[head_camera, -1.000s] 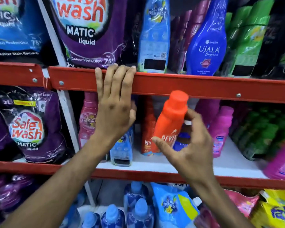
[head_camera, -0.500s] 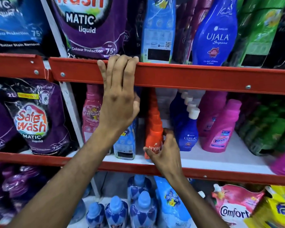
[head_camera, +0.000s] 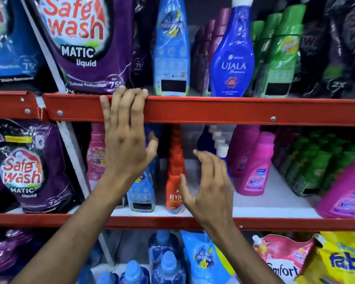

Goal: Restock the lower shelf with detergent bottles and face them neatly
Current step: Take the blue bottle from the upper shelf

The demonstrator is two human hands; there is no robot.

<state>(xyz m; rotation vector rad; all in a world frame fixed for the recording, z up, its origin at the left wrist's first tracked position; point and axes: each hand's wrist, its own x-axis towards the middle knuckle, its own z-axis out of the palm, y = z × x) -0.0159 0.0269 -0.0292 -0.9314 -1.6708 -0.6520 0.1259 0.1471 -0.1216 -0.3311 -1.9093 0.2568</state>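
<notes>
Hovering spread and empty at three o'clock of the orange bottle (head_camera: 175,181), the right hand (head_camera: 208,185) is risking toppling it; the left hand (head_camera: 125,138) is gripping the shelf rail (head_camera: 213,110).

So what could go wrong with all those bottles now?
1. The right hand is open and right beside the front orange bottle. A bump might tip it into the orange ones lined up behind it.
2. The pink bottle at the far right leans close to the shelf edge, so it might slide off.
3. The left hand hangs on the upper red rail. Shaking it could wobble the tall blue bottle above.
</notes>
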